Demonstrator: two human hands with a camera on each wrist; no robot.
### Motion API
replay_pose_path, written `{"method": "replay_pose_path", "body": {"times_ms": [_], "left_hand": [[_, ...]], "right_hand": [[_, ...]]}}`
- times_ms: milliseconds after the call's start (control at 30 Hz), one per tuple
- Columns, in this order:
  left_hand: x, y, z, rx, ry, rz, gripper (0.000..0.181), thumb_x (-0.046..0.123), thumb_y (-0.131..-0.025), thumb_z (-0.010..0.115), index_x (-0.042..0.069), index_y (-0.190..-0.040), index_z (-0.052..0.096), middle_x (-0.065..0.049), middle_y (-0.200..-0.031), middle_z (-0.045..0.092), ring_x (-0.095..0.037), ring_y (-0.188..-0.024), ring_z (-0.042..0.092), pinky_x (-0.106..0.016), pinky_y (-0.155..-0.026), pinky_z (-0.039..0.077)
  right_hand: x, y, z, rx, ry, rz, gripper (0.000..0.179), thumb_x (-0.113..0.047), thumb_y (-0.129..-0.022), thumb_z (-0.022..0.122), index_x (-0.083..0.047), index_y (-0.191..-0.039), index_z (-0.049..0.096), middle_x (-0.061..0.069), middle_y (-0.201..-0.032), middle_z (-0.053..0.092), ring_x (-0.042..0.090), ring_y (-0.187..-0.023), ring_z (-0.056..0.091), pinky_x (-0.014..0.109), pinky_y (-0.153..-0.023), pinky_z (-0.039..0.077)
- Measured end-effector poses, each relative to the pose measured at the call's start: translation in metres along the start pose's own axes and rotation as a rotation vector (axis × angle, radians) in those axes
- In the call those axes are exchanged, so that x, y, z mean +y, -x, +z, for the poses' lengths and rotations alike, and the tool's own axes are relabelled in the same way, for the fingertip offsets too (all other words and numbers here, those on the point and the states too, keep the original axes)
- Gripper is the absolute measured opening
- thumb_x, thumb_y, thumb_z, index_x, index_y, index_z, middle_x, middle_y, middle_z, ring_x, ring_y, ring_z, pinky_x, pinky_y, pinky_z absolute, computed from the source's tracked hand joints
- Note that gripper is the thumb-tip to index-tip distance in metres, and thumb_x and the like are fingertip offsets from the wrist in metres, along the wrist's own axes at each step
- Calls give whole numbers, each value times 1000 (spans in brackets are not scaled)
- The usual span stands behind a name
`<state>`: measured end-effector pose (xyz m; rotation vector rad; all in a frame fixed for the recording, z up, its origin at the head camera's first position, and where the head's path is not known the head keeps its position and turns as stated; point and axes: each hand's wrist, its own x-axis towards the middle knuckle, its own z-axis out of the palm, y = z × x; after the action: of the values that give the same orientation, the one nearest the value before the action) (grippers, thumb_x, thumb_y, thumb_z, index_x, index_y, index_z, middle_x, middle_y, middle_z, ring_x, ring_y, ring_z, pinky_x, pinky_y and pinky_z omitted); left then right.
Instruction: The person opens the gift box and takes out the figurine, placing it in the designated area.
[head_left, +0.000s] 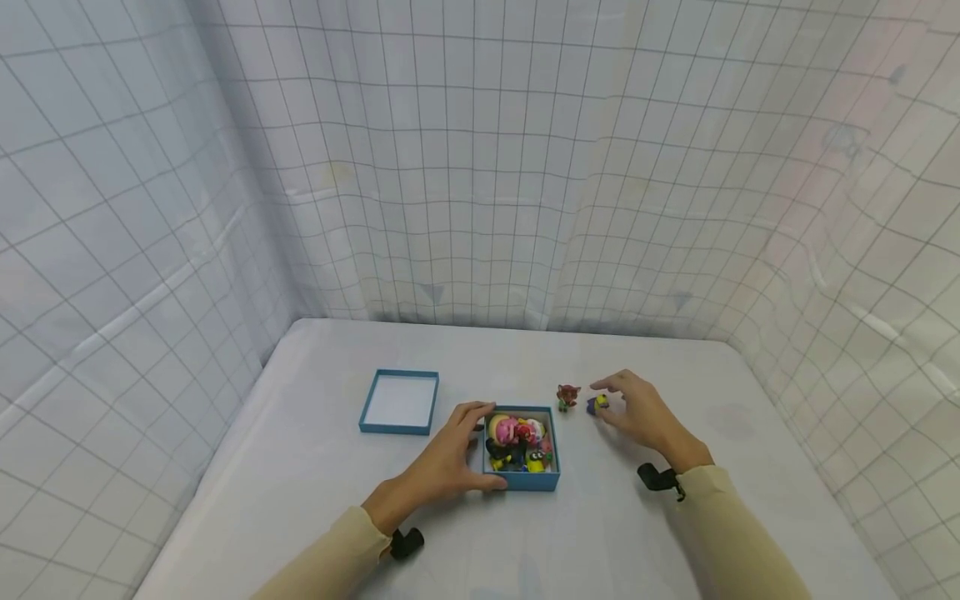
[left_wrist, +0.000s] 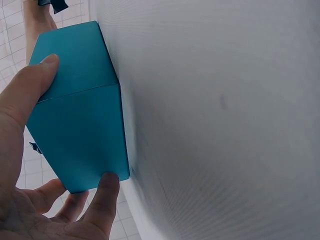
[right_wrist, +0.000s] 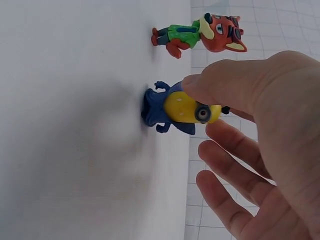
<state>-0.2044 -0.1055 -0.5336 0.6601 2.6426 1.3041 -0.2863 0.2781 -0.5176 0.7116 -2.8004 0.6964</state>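
Observation:
My left hand (head_left: 448, 457) grips a small blue box (head_left: 532, 482), thumb on its near side and fingers at its far side. Inside the box lie several colourful toy figures (head_left: 517, 442). In the left wrist view the box (left_wrist: 80, 130) shows only its plain outer walls. My right hand (head_left: 641, 412) is around a yellow-and-blue Minion figure (right_wrist: 182, 106) that stands upright on the table. The thumb overlaps the figure in the right wrist view, and the other fingers are spread loosely behind it. Beside it stands a fox figure (right_wrist: 215, 32) in a green shirt.
A blue-edged box lid (head_left: 400, 402) with a white inside lies on the white table (head_left: 480, 358), left of the box. White gridded curtains (head_left: 480, 167) enclose the table at the back and both sides.

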Motion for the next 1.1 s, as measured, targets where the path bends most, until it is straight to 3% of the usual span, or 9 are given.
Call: {"method": "replay_pose_path", "body": {"times_ms": [433,800,1100], "left_hand": [[-3,0,2,7,-18,-11,122,39,-86,107,11,-182,36,-15,-184,37,-41,-163,56,-60,-132,53],[-1,0,1,4,-12,-3,121,39,-87,107,10,-182,37,-14,-185,37,-41,-163,55,-60,-132,53],[0,1,1,2,-2,-8,121,38,-87,107,10,-181,37,-15,-185,37,-42,-162,57,-59,-131,54]], "right_hand": [[-14,2,-11,40,-5,-20,40,-3,-99,90,-2,-138,80,21,-137,76,45,-129,75,66,-110,66],[-31,3,-20,87,12,-70,40,-2,-98,92,-3,-136,81,19,-137,76,43,-130,74,64,-110,67],[-51,4,-24,72,32,-56,40,-5,-99,92,-6,-138,81,17,-140,76,42,-135,72,64,-113,65]]}}
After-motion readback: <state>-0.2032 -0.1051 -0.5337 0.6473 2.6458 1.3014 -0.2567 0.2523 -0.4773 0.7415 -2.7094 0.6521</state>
